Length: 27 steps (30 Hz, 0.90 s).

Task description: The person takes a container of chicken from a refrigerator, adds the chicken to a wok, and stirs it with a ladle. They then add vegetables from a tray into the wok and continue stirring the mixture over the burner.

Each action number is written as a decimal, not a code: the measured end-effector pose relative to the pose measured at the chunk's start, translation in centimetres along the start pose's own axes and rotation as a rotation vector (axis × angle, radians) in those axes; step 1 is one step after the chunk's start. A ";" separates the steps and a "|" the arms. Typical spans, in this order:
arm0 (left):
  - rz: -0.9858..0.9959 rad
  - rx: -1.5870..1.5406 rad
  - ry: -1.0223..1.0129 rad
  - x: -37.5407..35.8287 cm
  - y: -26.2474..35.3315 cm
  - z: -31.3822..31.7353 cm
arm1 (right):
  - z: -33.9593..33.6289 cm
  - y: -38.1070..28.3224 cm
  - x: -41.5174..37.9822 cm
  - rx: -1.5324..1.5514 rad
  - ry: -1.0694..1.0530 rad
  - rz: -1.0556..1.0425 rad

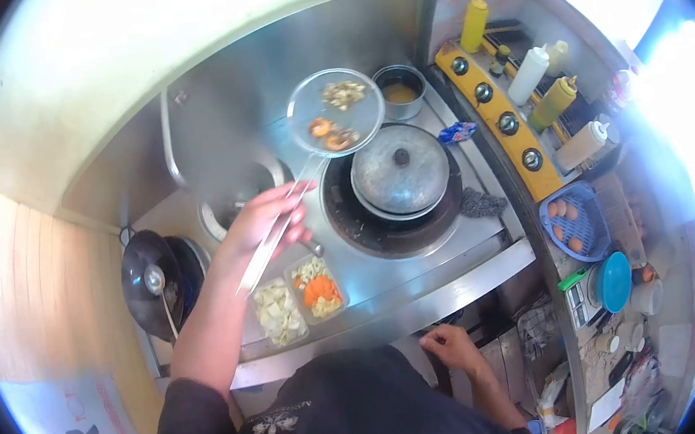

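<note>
My left hand (273, 219) is wrapped round the handle of a wire strainer (337, 112). Pieces of shrimp (334, 134) and pale chopped bits (343, 94) lie in the strainer, which is held up beside the lidded pot (400, 171). Steam rises behind my left hand, over a partly hidden pan (226, 199). Below that hand stand a container of white chopped vegetable (278, 312) and another with carrot slices and other cut vegetables (318, 290). My right hand (451, 347) is at the counter's front edge, fingers curled; what it holds, if anything, is hidden.
A black wok with a ladle (151, 284) stands at the left. Behind the lidded pot is a small pot of liquid (400, 91). On the right are squeeze bottles (528, 75), a yellow stove panel (495, 109), a basket of eggs (574, 222) and a blue bowl (614, 282).
</note>
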<state>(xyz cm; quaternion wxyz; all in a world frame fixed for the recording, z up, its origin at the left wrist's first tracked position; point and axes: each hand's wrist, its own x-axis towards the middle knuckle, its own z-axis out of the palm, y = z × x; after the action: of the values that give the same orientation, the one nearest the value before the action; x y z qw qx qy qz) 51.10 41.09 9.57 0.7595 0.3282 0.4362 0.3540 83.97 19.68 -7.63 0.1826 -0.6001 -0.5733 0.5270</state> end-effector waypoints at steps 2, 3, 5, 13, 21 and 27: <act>-0.023 0.006 -0.088 7.9 -0.1 -0.1 | -0.3 1.8 -1.1 0.029 0.047 0.069; -0.021 -0.002 -0.118 11.5 -0.3 0.0 | -0.3 2.8 -1.9 0.058 0.061 0.130; -0.019 -0.013 -0.164 18.0 -0.7 0.0 | -0.7 3.8 -3.6 0.058 0.105 0.182; -0.130 -0.067 -0.174 33.0 -2.5 0.6 | -1.1 4.9 -8.2 0.094 0.222 0.387; -0.200 -0.053 -0.236 36.8 -3.4 0.3 | -0.3 5.5 -8.7 0.337 0.259 0.481; -0.165 -0.037 -0.070 36.1 -3.3 -0.6 | -0.9 3.7 -8.2 0.266 0.271 0.373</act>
<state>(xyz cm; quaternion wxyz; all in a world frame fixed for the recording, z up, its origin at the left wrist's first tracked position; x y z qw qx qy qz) 64.72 69.15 -8.88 0.8066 0.2893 0.4283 0.2867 88.34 11.82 -6.88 0.2348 -0.7313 -0.3489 0.5369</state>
